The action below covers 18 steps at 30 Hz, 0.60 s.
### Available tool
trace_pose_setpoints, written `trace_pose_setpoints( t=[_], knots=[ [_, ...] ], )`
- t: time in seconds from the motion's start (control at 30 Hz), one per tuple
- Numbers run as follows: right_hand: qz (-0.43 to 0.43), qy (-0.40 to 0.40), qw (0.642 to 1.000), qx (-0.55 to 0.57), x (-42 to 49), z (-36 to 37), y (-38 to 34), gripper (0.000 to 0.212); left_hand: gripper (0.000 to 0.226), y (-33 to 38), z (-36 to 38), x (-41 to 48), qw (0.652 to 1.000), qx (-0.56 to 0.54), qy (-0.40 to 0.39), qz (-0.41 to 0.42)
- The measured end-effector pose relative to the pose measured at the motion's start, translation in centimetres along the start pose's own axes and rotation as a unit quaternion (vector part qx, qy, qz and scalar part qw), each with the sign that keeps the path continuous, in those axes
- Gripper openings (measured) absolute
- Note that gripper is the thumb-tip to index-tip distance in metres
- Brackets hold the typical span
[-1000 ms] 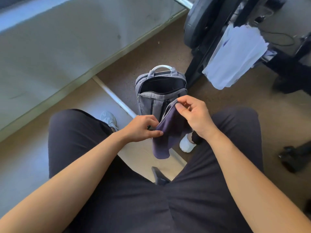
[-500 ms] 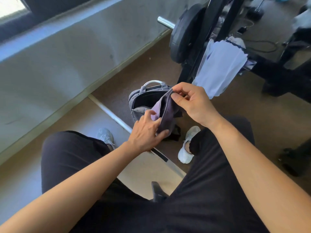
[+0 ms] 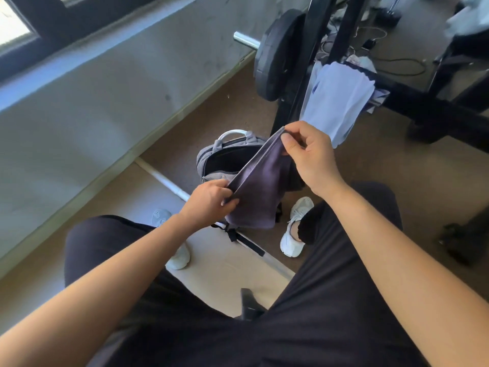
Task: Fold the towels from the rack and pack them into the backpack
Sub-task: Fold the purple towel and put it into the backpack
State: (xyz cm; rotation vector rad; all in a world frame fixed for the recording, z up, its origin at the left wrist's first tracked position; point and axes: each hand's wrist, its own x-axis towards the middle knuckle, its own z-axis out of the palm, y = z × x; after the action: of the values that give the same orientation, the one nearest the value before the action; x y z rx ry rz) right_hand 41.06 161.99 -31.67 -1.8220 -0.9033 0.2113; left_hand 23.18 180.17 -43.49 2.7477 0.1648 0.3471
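Head view, single camera, looking down over seated legs in dark trousers [image 3: 330,327]. Dark purple towel [image 3: 260,189] is held off the floor between both hands, stretched along a slanted upper edge, the rest hanging loose below. Left hand [image 3: 209,201]: fingers curled, thumb and fingers pinching the lower end of that edge. Right hand [image 3: 309,154]: higher and further out, thumb and forefinger pinching the upper corner, the other fingers curled in. The towel hangs in front of the grey backpack [image 3: 215,178], which stands upright on the brown carpet [image 3: 370,168] between the feet with its main compartment unzipped and dark inside. The towel covers the right part of the opening from this angle; contact between towel and bag cannot be determined. White carry handle [image 3: 232,133] stands up at the bag's far side. Beyond it, a pale blue towel [image 3: 336,102] is draped over the black rack [image 3: 423,102], beside a black weight plate [image 3: 275,56] with a chrome bar end [image 3: 246,40] sticking out. White sneakers: right one [image 3: 295,229] just beside the bag, left one [image 3: 180,256] partly hidden by the left forearm. A white pole [image 3: 169,184] lies on the floor, running under the bag.
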Motion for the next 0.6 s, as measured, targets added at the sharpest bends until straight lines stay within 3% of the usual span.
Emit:
trace_pose_setpoints(
  t=[0.13, 0.23, 0.33, 0.47, 0.6],
  knots=[
    [0.028, 0.128, 0.991, 0.033, -0.3, 0.7, 0.5, 0.01, 0.05, -2.5, 0.6, -2.7, 0.998, -0.026, -0.055, -0.02],
    [0.071, 0.148, 0.983, 0.085, -0.6, 1.5, 1.4, 0.012, 0.039, -3.5, -0.3, -4.0, 0.996, -0.053, -0.075, -0.006],
    [0.121, 0.151, 0.975, 0.11, -1.3, 2.4, 2.9, 0.011, 0.047, -3.5, -1.0, -4.8, 0.994, -0.026, -0.11, 0.007],
    [0.201, 0.09, 0.974, 0.056, -1.7, 2.5, 5.6, 0.01, 0.049, -3.2, -1.8, -6.4, 0.995, -0.046, -0.09, -0.025],
    [0.226, -0.02, 0.974, -0.018, -2.1, 2.5, 6.8, 0.018, 0.032, -1.6, -2.8, -6.5, 0.977, -0.125, 0.046, -0.169]
  ],
)
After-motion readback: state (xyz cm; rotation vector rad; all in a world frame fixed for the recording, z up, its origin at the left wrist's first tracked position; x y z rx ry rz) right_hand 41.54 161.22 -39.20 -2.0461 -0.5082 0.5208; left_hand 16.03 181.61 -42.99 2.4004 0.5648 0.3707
